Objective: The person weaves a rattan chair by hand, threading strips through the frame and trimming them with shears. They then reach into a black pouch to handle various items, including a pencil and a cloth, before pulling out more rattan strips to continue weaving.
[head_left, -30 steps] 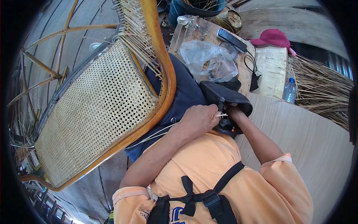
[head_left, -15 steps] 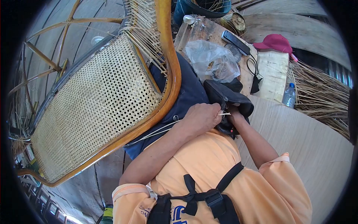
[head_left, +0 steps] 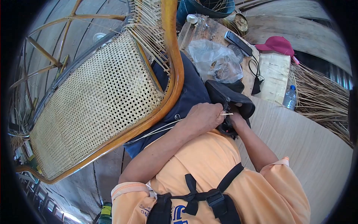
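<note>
My left hand (head_left: 203,116) pinches a thin pale cane strip (head_left: 156,131) that trails left across my lap toward the chair. My right hand (head_left: 236,120) is closed at the strip's short end, right beside the left hand, in front of a black pouch (head_left: 233,101) on my lap. What the right fingers grip besides the strip tip is hidden. A rattan chair (head_left: 97,100) with a woven cane panel and curved wooden frame leans against my left leg.
A low wooden board (head_left: 209,33) ahead carries a clear plastic bag (head_left: 214,59), a black remote-like device (head_left: 238,43) and a cable. A red cap (head_left: 278,44), water bottle (head_left: 289,96) and bundles of loose cane (head_left: 320,93) lie to the right.
The chair frame has shifted slightly right and up in view. Both hands stay together on the strip, hardly moved.
</note>
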`<state>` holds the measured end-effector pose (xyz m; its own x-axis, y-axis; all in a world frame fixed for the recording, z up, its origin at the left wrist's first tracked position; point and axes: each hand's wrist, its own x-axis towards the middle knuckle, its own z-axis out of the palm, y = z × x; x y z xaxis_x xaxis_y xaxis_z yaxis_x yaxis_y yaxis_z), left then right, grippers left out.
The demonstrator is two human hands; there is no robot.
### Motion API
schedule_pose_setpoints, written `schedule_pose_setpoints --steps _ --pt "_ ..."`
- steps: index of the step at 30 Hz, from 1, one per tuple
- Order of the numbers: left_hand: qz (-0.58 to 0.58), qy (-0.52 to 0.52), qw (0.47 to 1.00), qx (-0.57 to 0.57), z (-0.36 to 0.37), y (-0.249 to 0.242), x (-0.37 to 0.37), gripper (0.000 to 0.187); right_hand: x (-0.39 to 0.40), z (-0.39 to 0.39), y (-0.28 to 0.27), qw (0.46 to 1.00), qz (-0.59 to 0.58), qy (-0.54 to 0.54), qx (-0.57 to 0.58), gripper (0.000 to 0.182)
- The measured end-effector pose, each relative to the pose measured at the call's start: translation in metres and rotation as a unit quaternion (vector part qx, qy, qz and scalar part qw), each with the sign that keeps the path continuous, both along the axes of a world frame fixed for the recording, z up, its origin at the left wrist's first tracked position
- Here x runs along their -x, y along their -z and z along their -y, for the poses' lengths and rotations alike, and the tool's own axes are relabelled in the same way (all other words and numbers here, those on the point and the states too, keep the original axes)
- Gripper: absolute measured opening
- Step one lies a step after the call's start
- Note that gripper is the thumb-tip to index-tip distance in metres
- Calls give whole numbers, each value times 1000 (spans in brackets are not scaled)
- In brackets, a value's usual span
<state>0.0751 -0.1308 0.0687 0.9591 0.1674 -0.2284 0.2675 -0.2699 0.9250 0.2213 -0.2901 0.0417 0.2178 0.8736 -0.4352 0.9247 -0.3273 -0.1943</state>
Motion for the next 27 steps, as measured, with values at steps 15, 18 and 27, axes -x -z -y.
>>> schedule_pose_setpoints --steps 15,18,27 --pt "-53 -24 998 -19 9 -4 -12 25 -13 -1 5 999 -22 31 -3 36" --pt "-39 -35 999 2 17 -3 -24 27 -15 4 -3 998 -24 50 -19 36" --pt "208 22 973 94 28 -99 -26 24 6 -5 -83 960 -123 173 -185 36"
